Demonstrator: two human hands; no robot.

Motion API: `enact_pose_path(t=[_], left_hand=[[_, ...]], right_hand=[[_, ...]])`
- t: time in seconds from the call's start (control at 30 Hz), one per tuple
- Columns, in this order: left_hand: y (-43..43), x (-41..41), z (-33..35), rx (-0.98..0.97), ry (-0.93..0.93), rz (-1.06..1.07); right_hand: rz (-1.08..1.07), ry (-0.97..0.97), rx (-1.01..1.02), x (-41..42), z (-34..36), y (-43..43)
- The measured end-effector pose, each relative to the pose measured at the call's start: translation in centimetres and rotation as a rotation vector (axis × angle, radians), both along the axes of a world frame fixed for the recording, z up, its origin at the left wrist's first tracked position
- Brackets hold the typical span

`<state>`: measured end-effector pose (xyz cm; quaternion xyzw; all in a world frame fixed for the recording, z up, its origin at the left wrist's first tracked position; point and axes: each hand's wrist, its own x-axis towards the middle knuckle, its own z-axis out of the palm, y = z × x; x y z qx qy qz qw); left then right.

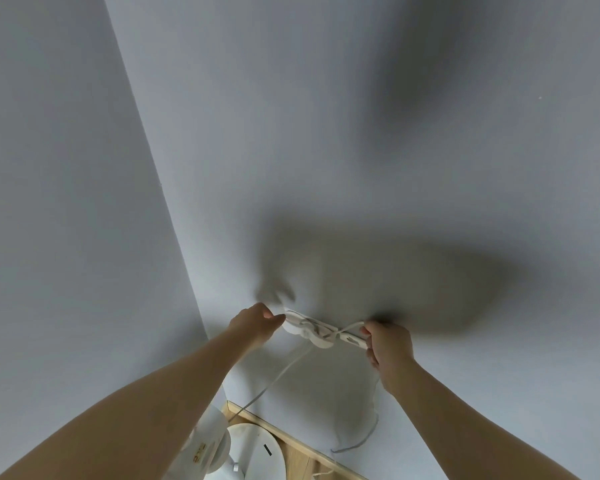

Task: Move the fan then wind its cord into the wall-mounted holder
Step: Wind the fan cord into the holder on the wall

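A white wall-mounted cord holder [347, 337] runs across the pale wall at hand height. The white cord [284, 370] is wrapped over its hooks and crosses in an X near the right end. From there one strand drops left to the white fan [219, 448] on the floor. Another loop hangs at the right [371, 427]. My left hand [257, 323] pinches the cord at the holder's left end. My right hand [390, 348] grips the cord at the holder's right end.
A wall corner [174, 237] runs down on the left, close to my left arm. A light wooden floor with a wooden skirting strip [302, 445] lies below. The fan's round white base [257, 452] stands against the wall.
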<state>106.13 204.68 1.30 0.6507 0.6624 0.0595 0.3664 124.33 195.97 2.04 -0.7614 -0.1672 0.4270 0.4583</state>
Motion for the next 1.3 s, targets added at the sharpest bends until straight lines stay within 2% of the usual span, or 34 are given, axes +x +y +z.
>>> enact_pose_path(t=[0.2,0.33,0.47,0.53,0.6,0.63,0.73,0.83,0.93,1.1,1.2,1.3], left_hand=[[0.7,-1.6,0.7,0.014,-0.14,0.079],[0.9,-3.1,1.3,0.088,-0.126,0.11],[0.6,-3.1,1.4,0.128,-0.137,0.128],[0.5,-2.7,1.4,0.192,-0.047,0.128],[0.2,-2.2,1.3,0.329,0.121,0.097],[0.0,-2.1,1.5,0.385,0.148,0.086],[-0.3,-1.9,1.9,0.422,-0.014,0.014],[-1.0,-1.5,2.7,0.474,-0.2,-0.184],[-1.6,-0.8,3.3,0.41,-0.301,-0.277],[-1.1,-0.7,3.5,0.23,-0.41,-0.131],[-0.6,-0.8,3.9,0.294,-0.31,-0.138],[1.0,-1.9,3.6,0.55,0.038,-0.314]], right_hand=[[0.033,0.095,0.003,-1.0,2.4,1.3],[0.226,0.045,-0.114,-0.4,3.9,1.2],[0.332,0.086,-0.132,-0.1,5.0,1.0],[0.323,0.163,-0.094,-0.3,5.4,1.5],[0.379,0.176,-0.114,-1.0,5.5,2.0],[0.407,0.181,-0.13,-1.4,5.5,2.2],[0.347,0.322,-0.09,-2.5,5.2,2.8],[0.208,0.489,-0.028,-3.5,5.4,3.5],[0.239,0.444,-0.041,-4.6,5.3,4.3],[0.351,0.304,-0.123,-5.9,4.9,4.9],[0.404,0.246,-0.138,-5.8,4.3,4.8],[0.374,0.226,-0.152,-5.1,3.8,4.6]])
